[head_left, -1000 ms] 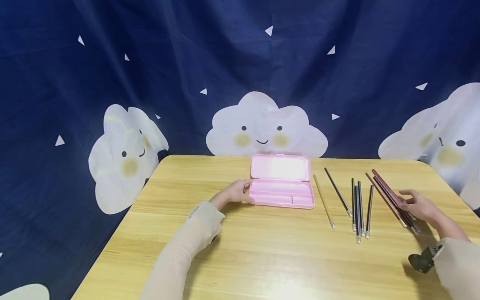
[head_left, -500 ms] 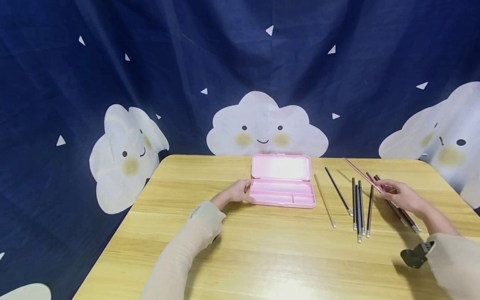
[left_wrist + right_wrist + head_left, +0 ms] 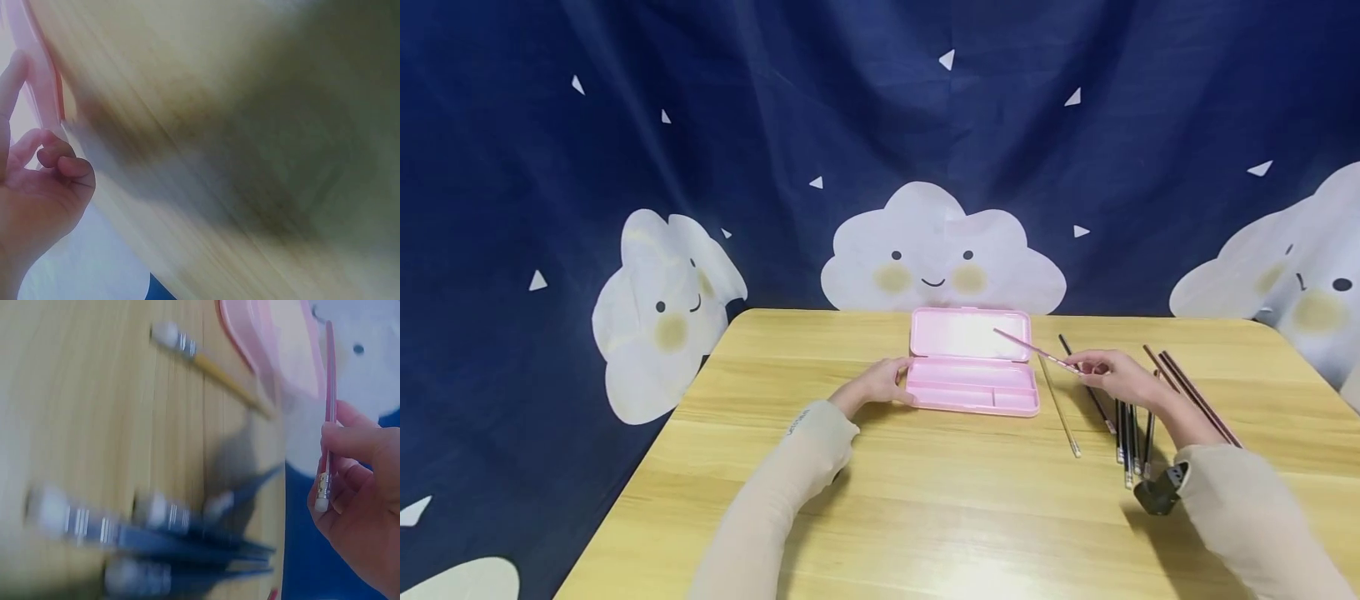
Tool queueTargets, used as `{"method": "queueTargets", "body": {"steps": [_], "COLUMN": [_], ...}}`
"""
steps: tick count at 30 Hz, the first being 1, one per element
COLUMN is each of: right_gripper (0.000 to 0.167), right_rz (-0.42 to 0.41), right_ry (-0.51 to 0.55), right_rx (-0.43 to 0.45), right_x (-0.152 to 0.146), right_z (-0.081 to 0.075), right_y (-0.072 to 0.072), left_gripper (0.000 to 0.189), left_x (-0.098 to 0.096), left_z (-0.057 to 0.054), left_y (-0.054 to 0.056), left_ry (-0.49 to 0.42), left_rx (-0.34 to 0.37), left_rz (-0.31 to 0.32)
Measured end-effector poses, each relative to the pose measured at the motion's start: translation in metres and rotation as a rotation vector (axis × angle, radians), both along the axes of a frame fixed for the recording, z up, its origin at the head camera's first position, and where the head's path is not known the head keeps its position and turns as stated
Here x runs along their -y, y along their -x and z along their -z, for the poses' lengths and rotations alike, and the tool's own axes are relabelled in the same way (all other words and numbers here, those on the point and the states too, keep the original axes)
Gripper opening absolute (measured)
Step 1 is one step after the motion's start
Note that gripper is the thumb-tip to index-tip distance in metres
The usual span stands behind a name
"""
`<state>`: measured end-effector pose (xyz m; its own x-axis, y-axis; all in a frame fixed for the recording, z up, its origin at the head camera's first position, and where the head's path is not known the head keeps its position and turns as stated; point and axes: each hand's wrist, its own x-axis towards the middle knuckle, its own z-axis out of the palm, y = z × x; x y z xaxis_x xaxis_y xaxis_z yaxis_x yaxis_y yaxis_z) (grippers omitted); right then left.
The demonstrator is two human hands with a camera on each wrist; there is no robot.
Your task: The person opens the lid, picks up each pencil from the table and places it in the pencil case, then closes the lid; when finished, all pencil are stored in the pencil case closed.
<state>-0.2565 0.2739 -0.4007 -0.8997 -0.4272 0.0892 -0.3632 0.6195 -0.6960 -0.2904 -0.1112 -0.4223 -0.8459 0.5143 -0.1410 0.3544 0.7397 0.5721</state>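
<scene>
An open pink pencil case lies on the table with its lid tilted back. My left hand holds the left end of its base, thumb near the front corner and fingers farther back. My right hand pinches a pink pencil near its eraser end, above the table. The pencil's far end points left, in front of the lid. In the right wrist view the thumb and fingers close around this pencil, its white eraser towards the palm. In the left wrist view the pencil case shows only in part.
A yellow pencil lies right of the case, a single dark pencil beyond it. Several dark pencils lie together under the right wrist. More reddish and dark pencils lie farther right, partly behind the forearm. A blue curtain hangs behind.
My right hand has picked the pink pencil out of the right-hand pile and carried it left, towards the case. The left hand stays at the case. The head view has shifted slightly.
</scene>
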Motion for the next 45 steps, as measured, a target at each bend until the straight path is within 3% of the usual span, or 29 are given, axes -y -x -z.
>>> {"method": "queueTargets", "body": {"steps": [8, 12, 19, 31, 45], "right_gripper": [0.026, 0.024, 0.025, 0.021, 0.032], "right_rz": [-0.12, -0.171, -0.187, -0.226, -0.354], "right_ry": [0.005, -0.01, -0.055, -0.113, -0.116], "right_rx": [-0.009, -0.074, -0.124, -0.193, -0.132], "right_x": [0.04, 0.055, 0.07, 0.095, 0.105], "right_z": [0.006, 0.011, 0.013, 0.025, 0.023], "right_y": [0.012, 0.014, 0.014, 0.028, 0.032], "left_gripper": [0.074, 0.075, 0.076, 0.078, 0.079], "left_x": [0.001, 0.001, -0.001, 0.0, 0.0], "left_z": [-0.001, -0.002, 0.001, 0.001, 0.003], "left_y": [-0.001, -0.002, -0.001, 0.001, 0.002], "left_ry": [-0.025, -0.01, -0.01, -0.006, -0.012], "left_rx": [0.011, 0.008, 0.015, 0.028, 0.039], "left_rz": [-0.016, -0.018, 0.002, -0.007, -0.011]}}
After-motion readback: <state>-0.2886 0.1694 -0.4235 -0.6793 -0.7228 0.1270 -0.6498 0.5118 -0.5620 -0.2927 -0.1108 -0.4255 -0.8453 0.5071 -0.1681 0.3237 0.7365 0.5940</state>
